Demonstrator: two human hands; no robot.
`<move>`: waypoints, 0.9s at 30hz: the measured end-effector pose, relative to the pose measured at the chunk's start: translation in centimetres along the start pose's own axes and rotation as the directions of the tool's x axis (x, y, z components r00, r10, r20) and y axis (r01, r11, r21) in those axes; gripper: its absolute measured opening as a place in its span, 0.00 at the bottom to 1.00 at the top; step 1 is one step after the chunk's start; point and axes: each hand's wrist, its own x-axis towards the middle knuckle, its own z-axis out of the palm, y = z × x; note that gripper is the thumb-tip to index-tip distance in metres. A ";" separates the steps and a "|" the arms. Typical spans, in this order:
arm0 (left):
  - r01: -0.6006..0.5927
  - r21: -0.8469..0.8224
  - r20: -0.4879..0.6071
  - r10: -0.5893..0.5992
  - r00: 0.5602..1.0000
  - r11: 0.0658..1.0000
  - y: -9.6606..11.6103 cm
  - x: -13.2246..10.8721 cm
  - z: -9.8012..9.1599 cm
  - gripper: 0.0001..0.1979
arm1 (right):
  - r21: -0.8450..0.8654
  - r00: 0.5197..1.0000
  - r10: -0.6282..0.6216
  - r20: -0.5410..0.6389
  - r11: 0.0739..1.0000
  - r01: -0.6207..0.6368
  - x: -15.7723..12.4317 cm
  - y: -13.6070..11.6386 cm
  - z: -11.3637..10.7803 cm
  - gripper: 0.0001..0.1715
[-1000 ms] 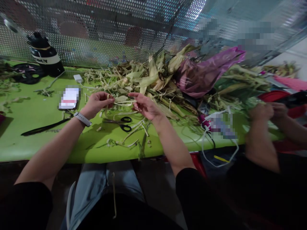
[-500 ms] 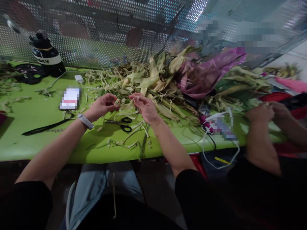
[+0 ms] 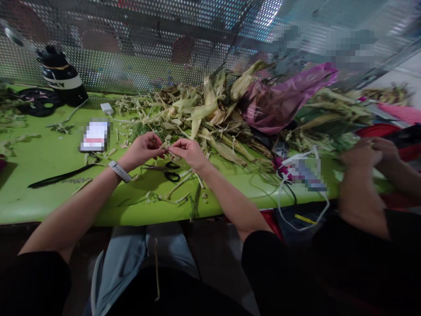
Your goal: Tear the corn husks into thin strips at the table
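Note:
My left hand point(image 3: 146, 148), with a white watch band on its wrist, pinches a small pale piece of corn husk point(image 3: 166, 145). From the other side, the fingertips of my right hand point(image 3: 189, 152) close on the same piece, so both hands almost touch. Exactly how the husk is folded between the fingers is too small to make out. Black-handled scissors point(image 3: 172, 177) lie on the green tabletop just below my hands. Behind them spreads a heap of dried corn husks point(image 3: 202, 107). Loose husk strips point(image 3: 179, 186) are scattered nearer the table edge.
A phone point(image 3: 94, 136), a black strap point(image 3: 59, 177) and a dark bottle point(image 3: 64, 81) are at the left. A purple plastic bag point(image 3: 276, 103) rests on the husks. At the right are a co-worker's hands point(image 3: 363, 152) and a white cord point(image 3: 279, 202). Perforated metal point(image 3: 138, 48) stands behind.
My hands have come together from a small gap, the right moving left and slightly down. Their fingertips now meet at the husk piece.

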 end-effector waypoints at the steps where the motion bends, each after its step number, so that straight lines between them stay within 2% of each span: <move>1: -0.007 0.014 0.003 0.007 1.000 1.000 0.1 -0.1 0.1 0.18 | -0.007 1.000 -0.001 -0.016 1.000 0.001 0.0 0.0 0.0 0.21; 7: -0.069 0.177 0.026 0.066 0.998 0.982 -0.4 -0.3 0.3 0.16 | -0.101 1.000 -0.026 0.007 0.995 0.027 0.0 -0.1 -0.1 0.18; 10: -0.080 0.232 0.022 0.077 0.997 0.969 -0.7 -0.3 0.2 0.16 | -0.105 0.999 -0.046 0.028 0.993 0.049 -0.1 -0.3 -0.2 0.20; 16: -0.051 0.219 0.051 0.041 0.998 0.974 0.0 -0.4 0.2 0.17 | -0.052 0.983 -0.010 0.185 0.998 0.020 0.1 -0.6 -1.2 0.29; 20: -0.027 0.209 0.079 0.011 0.997 0.977 0.4 -0.6 0.3 0.16 | -0.072 0.984 -0.013 0.179 0.997 0.026 0.3 -0.7 -1.3 0.31; 25: -0.081 0.371 0.122 0.038 0.992 0.925 -0.1 -0.7 0.5 0.11 | -0.124 0.984 0.007 0.177 0.992 0.016 0.2 -0.5 -0.6 0.32; 27: -0.074 0.351 0.124 0.032 0.992 0.933 -0.3 -0.6 0.4 0.11 | -0.136 0.988 -0.006 0.155 0.990 0.027 0.1 -0.6 -0.5 0.33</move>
